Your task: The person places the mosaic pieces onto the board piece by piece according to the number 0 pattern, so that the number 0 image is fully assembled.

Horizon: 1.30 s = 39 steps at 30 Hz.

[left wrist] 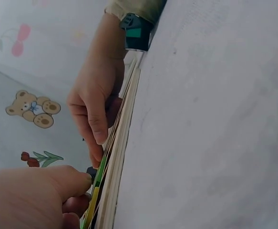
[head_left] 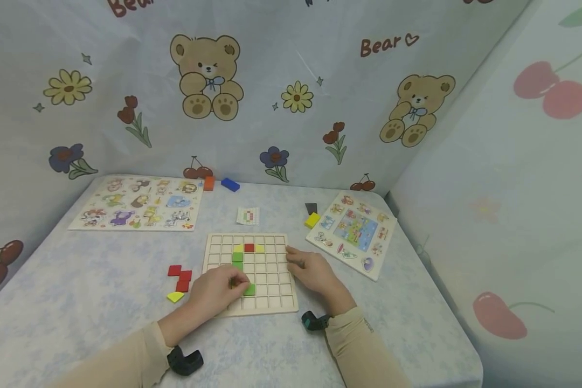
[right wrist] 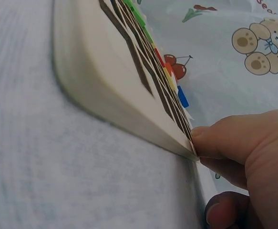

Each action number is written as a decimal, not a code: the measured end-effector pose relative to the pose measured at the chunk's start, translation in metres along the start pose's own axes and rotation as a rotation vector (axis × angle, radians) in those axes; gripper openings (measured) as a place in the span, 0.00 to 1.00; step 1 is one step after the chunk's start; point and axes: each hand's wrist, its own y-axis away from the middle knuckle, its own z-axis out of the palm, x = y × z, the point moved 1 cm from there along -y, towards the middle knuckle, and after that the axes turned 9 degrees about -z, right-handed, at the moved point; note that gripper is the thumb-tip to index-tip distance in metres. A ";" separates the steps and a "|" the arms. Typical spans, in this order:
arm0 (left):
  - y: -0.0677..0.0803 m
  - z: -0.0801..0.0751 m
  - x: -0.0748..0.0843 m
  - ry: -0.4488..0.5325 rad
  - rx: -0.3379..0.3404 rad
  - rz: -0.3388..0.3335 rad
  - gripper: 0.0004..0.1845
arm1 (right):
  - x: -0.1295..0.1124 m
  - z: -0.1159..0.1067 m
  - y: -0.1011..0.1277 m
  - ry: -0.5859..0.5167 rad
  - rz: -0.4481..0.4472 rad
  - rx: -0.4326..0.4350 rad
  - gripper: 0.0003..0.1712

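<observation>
A square wooden grid board (head_left: 271, 312) lies on the table. My left hand (head_left: 214, 291) is over its lower left part, thumb and fingertips pinching at a yellow tile (left wrist: 93, 201) low on the board. Its fingers hide much of that tile in the head view. Right beside the fingertips sits a green tile (head_left: 249, 290). Higher up, a red tile (head_left: 249, 248) stands between two yellow ones, with more green tiles (head_left: 237, 257) below on the left. My right hand (head_left: 315, 272) grips the board's right edge between thumb and fingers.
Loose red tiles (head_left: 182, 285) and a yellow quarter-round tile (head_left: 175, 297) lie left of the board. Behind it is a small pattern card (head_left: 248, 216). Animal picture boards stand at the back left (head_left: 140, 203) and right (head_left: 378, 258). Blue (head_left: 230, 185), orange (head_left: 209, 184) and yellow blocks (head_left: 312, 220) lie farther back.
</observation>
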 end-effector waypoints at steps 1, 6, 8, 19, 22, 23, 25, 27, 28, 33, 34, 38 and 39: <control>0.000 0.000 0.000 -0.004 -0.004 0.000 0.04 | 0.000 0.000 0.000 0.004 -0.004 0.001 0.21; 0.000 -0.001 0.003 -0.048 -0.023 -0.001 0.04 | -0.001 -0.001 0.001 -0.009 -0.013 0.004 0.21; 0.001 -0.002 0.004 -0.054 -0.029 0.001 0.03 | -0.001 -0.001 0.001 -0.013 -0.011 0.004 0.21; -0.005 -0.084 -0.030 -0.050 -0.004 -0.062 0.14 | -0.002 -0.001 0.000 -0.014 -0.012 -0.014 0.22; -0.010 -0.114 -0.061 -0.122 -0.015 -0.081 0.19 | -0.002 -0.002 0.000 -0.017 -0.007 -0.012 0.22; -0.011 -0.121 -0.070 -0.136 -0.032 -0.098 0.20 | -0.001 -0.002 0.001 -0.016 -0.006 -0.013 0.22; -0.012 -0.130 -0.087 -0.153 -0.071 -0.143 0.21 | -0.001 -0.001 0.001 -0.015 -0.005 -0.017 0.22; -0.013 -0.133 -0.100 -0.141 -0.131 -0.183 0.23 | 0.000 -0.001 0.002 -0.014 -0.007 -0.022 0.22; -0.014 -0.133 -0.104 -0.137 -0.159 -0.196 0.23 | 0.001 -0.001 0.002 -0.013 -0.008 -0.025 0.23; -0.018 -0.126 -0.114 -0.119 -0.228 -0.201 0.22 | 0.002 0.000 0.002 -0.016 -0.009 -0.023 0.22; -0.019 -0.124 -0.115 -0.115 -0.231 -0.198 0.22 | 0.002 0.000 0.002 -0.019 -0.010 -0.020 0.22; -0.021 -0.119 -0.116 -0.088 -0.228 -0.187 0.20 | 0.003 -0.001 0.002 -0.021 -0.016 -0.015 0.22; -0.021 -0.118 -0.116 -0.086 -0.220 -0.188 0.19 | 0.003 -0.002 0.002 -0.022 -0.017 -0.017 0.22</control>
